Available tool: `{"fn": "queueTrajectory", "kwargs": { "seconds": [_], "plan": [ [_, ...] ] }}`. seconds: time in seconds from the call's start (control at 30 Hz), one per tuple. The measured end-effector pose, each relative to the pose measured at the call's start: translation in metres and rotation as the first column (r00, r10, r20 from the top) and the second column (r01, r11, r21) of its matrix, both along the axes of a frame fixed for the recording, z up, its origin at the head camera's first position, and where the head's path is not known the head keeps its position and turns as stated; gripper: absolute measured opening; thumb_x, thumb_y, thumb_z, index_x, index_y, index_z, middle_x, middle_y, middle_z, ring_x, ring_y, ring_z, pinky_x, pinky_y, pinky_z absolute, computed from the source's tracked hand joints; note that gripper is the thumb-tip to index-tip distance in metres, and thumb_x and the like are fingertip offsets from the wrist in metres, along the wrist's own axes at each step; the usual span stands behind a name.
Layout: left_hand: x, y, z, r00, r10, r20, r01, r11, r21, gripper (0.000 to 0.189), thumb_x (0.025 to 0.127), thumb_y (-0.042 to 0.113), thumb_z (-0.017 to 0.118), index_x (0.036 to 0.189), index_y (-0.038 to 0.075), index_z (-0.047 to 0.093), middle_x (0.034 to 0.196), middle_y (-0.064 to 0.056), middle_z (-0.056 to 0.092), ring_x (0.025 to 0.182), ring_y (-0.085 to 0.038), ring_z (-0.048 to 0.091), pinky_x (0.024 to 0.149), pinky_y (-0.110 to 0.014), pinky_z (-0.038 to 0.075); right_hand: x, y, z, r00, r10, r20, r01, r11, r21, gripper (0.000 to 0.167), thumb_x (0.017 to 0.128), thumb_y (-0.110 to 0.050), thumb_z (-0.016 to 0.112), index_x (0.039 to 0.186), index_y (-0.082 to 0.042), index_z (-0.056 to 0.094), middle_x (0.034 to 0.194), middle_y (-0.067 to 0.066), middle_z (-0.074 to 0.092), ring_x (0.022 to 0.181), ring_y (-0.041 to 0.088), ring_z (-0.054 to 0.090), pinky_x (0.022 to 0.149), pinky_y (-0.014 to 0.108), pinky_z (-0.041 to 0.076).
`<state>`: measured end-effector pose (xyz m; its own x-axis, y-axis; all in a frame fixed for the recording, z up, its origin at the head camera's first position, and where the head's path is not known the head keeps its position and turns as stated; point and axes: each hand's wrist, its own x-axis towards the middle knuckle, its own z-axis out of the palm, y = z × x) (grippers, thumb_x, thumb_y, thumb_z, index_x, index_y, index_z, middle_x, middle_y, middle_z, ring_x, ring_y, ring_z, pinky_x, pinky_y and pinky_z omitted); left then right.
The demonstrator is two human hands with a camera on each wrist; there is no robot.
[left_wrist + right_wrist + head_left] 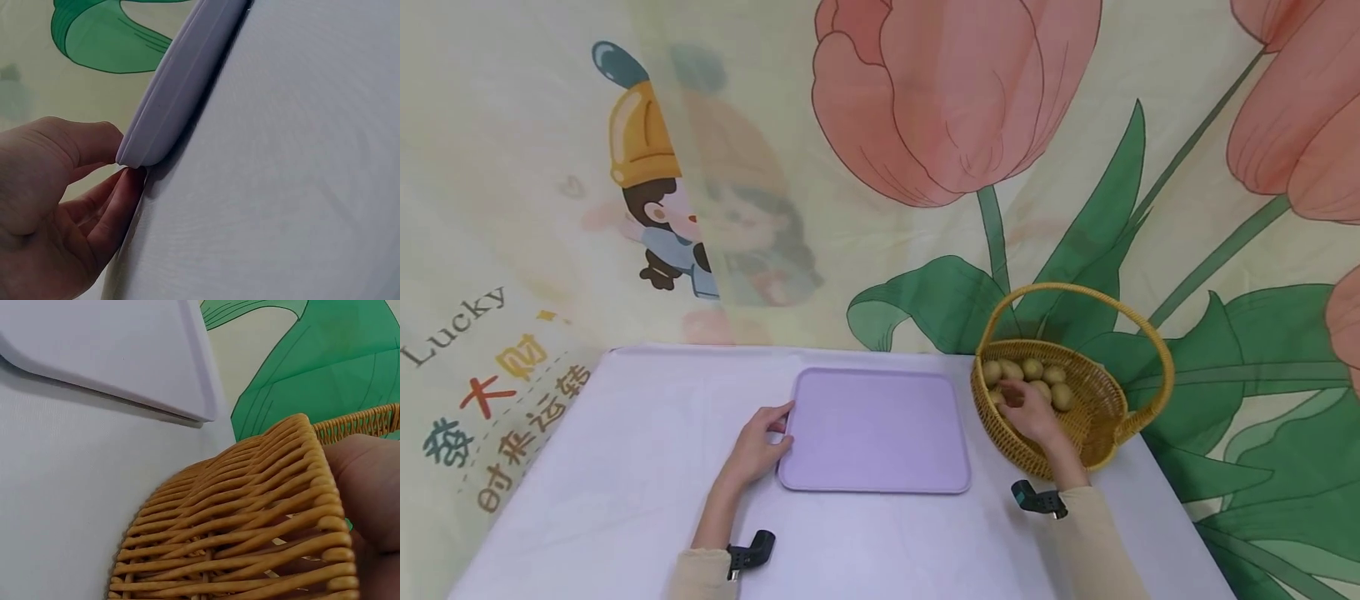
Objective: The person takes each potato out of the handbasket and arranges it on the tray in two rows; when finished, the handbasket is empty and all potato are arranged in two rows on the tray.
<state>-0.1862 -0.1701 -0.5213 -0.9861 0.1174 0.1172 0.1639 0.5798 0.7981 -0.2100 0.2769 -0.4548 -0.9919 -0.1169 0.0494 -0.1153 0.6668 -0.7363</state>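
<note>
My left hand (758, 446) is at the left edge of a flat lilac tray (876, 429) lying on the table. In the left wrist view, the thumb and fingers of that hand pinch the tray's rim (172, 94), with fingertips tucked below it. To the right, a woven wicker basket (1093, 417) with a tall hoop handle holds several small potatoes (1062, 397). My right hand (1030, 412) reaches inside the basket, thumb and fingers apart beside the potatoes at its left side. Basket wall (237, 519) hides those fingertips in the right wrist view.
A white cloth covers the table (625, 467). Behind it hangs a backdrop (760, 125) printed with tulips, leaves and a cartoon figure. The basket's handle (1067, 287) arches high over the right side, and its body stands near the table's right edge.
</note>
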Motion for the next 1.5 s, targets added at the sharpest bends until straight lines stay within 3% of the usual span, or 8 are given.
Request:
{"fn": "queueTrajectory", "kwargs": {
  "seconds": [0.23, 0.53, 0.77, 0.9, 1.0, 1.17, 1.4, 1.5],
  "plan": [
    [-0.004, -0.003, 0.012, 0.999, -0.011, -0.044, 0.011, 1.000, -0.006, 0.059, 0.082, -0.006, 0.069, 0.138, -0.004, 0.052, 0.120, -0.021, 0.058, 0.098, -0.031, 0.064, 0.090, -0.047, 0.050, -0.003, -0.004, 0.006, 0.999, -0.019, -0.030, 0.020, 1.000, 0.017, 0.047, 0.078, 0.013, 0.055, 0.124, 0.017, 0.054, 0.118, 0.036, 0.057, 0.107, 0.049, 0.056, 0.090, 0.055, 0.047],
    [-0.004, -0.004, 0.009, 0.997, -0.016, -0.071, 0.017, 1.000, 0.013, 0.058, 0.081, -0.007, 0.069, 0.137, -0.004, 0.054, 0.116, -0.019, 0.058, 0.096, -0.029, 0.063, 0.087, -0.044, 0.051, -0.009, -0.004, 0.004, 0.988, -0.028, -0.150, 0.038, 0.997, 0.061, 0.040, 0.074, 0.014, 0.055, 0.113, 0.015, 0.063, 0.112, 0.033, 0.062, 0.106, 0.048, 0.056, 0.094, 0.057, 0.043],
    [-0.004, -0.003, 0.006, 0.998, -0.002, -0.056, 0.003, 1.000, 0.024, 0.058, 0.081, -0.007, 0.069, 0.137, -0.004, 0.054, 0.115, -0.018, 0.058, 0.096, -0.028, 0.063, 0.086, -0.042, 0.051, -0.014, -0.004, 0.003, 0.992, -0.051, -0.112, 0.056, 0.997, 0.046, 0.036, 0.080, 0.012, 0.058, 0.116, 0.014, 0.062, 0.114, 0.033, 0.062, 0.109, 0.046, 0.056, 0.094, 0.055, 0.044],
    [-0.003, -0.001, 0.006, 0.999, 0.005, -0.048, -0.003, 0.999, 0.038, 0.057, 0.081, -0.008, 0.069, 0.136, -0.004, 0.055, 0.115, -0.018, 0.058, 0.096, -0.028, 0.062, 0.085, -0.040, 0.051, -0.014, -0.002, 0.006, 0.990, -0.072, -0.123, 0.069, 0.997, -0.032, 0.034, 0.082, 0.013, 0.062, 0.115, 0.016, 0.062, 0.110, 0.034, 0.062, 0.094, 0.039, 0.062, 0.074, 0.037, 0.053],
    [-0.001, 0.000, 0.005, 0.998, 0.005, -0.068, -0.002, 0.999, 0.040, 0.054, 0.080, -0.008, 0.069, 0.133, -0.005, 0.057, 0.114, -0.018, 0.058, 0.093, -0.028, 0.062, 0.083, -0.039, 0.051, -0.012, -0.001, 0.011, 0.988, -0.111, -0.105, 0.104, 0.992, -0.071, 0.035, 0.084, 0.008, 0.065, 0.119, 0.016, 0.061, 0.114, 0.036, 0.061, 0.091, 0.037, 0.062, 0.065, 0.025, 0.050],
    [0.000, 0.002, 0.001, 0.997, 0.004, -0.075, -0.003, 1.000, 0.023, 0.052, 0.079, -0.007, 0.069, 0.130, -0.006, 0.060, 0.113, -0.017, 0.059, 0.091, -0.025, 0.061, 0.082, -0.037, 0.050, -0.008, -0.001, 0.018, 0.984, -0.160, -0.074, 0.157, 0.986, -0.051, 0.040, 0.089, 0.000, 0.066, 0.126, 0.013, 0.058, 0.128, 0.034, 0.055, 0.110, 0.038, 0.055, 0.078, 0.024, 0.045],
    [0.002, 0.003, -0.002, 1.000, 0.010, -0.011, -0.010, 1.000, 0.019, 0.052, 0.080, -0.006, 0.069, 0.131, -0.004, 0.059, 0.114, -0.015, 0.058, 0.094, -0.024, 0.060, 0.085, -0.039, 0.048, -0.002, -0.011, 0.026, 0.982, -0.184, -0.037, 0.178, 0.976, -0.127, 0.043, 0.090, -0.002, 0.065, 0.131, 0.009, 0.057, 0.121, 0.032, 0.055, 0.080, 0.015, 0.063, 0.064, 0.018, 0.050],
    [0.003, 0.002, -0.003, 1.000, 0.011, -0.021, -0.010, 1.000, 0.020, 0.052, 0.080, -0.006, 0.069, 0.131, -0.005, 0.059, 0.114, -0.015, 0.058, 0.094, -0.025, 0.061, 0.086, -0.040, 0.049, 0.000, -0.018, 0.031, 0.982, -0.189, -0.018, 0.184, 0.971, -0.155, 0.044, 0.092, -0.006, 0.065, 0.132, 0.008, 0.056, 0.123, 0.030, 0.054, 0.080, 0.011, 0.064, 0.065, 0.018, 0.050]
  ]
}}
